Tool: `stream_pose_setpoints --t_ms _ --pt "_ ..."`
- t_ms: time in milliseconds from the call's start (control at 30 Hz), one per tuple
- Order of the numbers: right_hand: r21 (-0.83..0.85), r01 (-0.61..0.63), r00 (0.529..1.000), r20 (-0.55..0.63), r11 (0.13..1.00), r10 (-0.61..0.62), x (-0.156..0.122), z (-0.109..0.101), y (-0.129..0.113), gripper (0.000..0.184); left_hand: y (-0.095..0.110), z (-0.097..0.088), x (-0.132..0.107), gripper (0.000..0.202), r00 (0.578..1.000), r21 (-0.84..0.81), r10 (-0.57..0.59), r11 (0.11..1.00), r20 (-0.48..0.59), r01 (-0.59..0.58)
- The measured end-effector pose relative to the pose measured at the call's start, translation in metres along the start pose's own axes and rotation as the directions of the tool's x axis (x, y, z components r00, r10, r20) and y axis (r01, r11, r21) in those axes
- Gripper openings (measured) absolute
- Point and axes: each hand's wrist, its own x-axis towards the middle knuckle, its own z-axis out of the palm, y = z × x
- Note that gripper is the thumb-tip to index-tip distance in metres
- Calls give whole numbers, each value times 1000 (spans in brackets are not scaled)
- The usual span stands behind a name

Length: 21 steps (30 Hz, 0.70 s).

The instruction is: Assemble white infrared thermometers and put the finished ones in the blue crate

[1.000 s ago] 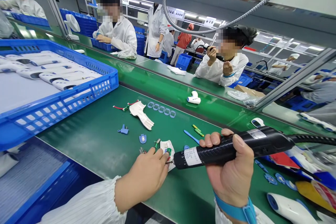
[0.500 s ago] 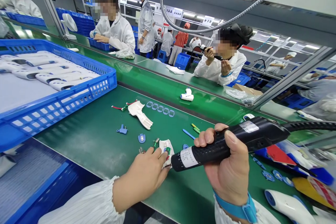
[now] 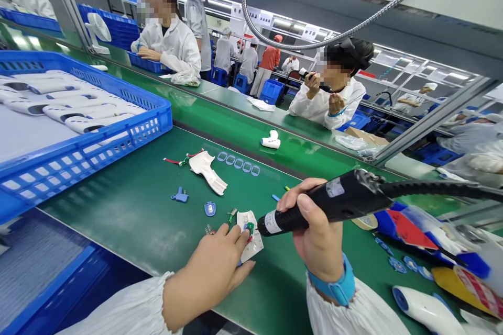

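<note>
My right hand is wrapped round a black electric screwdriver, tilted with its nose down to the left. The tip is close to a green circuit board in a white plastic shell; whether it touches a screw is too small to tell. My left hand holds that shell against the bench, fingers over its left side and thumb by its lower edge. Near the fingertips lie a small metal-and-green part and a spring. A blue part lies just beyond.
A blue crate of white housings stands on the left. Another open shell, a blue trigger-like piece and several blue rings lie farther back. A white housing is at front right. Co-workers sit across the green conveyor.
My right hand has moved left and turned the screwdriver, bringing its tip over the circuit board. More of the shell shows, and my left thumb has moved away from the screwdriver's nose.
</note>
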Motion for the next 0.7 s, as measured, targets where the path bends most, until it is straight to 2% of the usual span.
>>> stream_pose_setpoints --t_ms 267,700 --pt "-24 -9 1000 6 1000 9 1 2 7 18 -3 7 -1 40 999 27 24 999 -27 -23" --pt "-47 -17 1000 22 999 18 3 2 10 18 -1 3 -2 38 999 34 37 999 -16 -37"
